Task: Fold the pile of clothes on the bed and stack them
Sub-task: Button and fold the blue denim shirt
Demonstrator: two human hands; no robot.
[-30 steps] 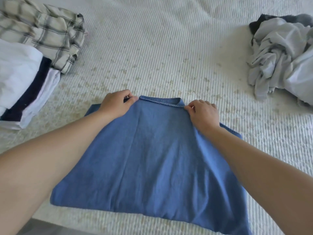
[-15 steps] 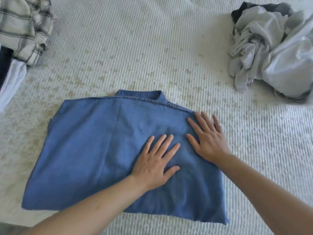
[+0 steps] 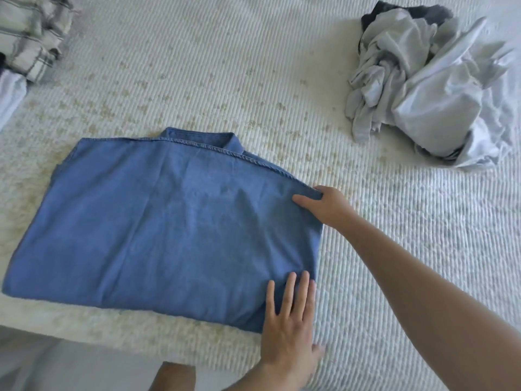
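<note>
So the blue denim shirt (image 3: 169, 227) is lying folded flat on the bed (image 3: 282, 80), near-left of middle, collar at the far edge. The left hand (image 3: 290, 328) rests flat on the shirt's near-right corner, fingers straight and spread a bit, not gripping anything. The right hand (image 3: 328, 206) is at the shirt's far-right corner, thumb on top of the fabric and the fingers tucked at the edge, pinching that corner. Off to the far right there's a crumpled pile of pale grey and white clothes (image 3: 434, 91), well apart from the shirt. Far left, a plaid folded piece (image 3: 31, 38) sits at the frame edge with something white (image 3: 10, 94) just beside it.
</note>
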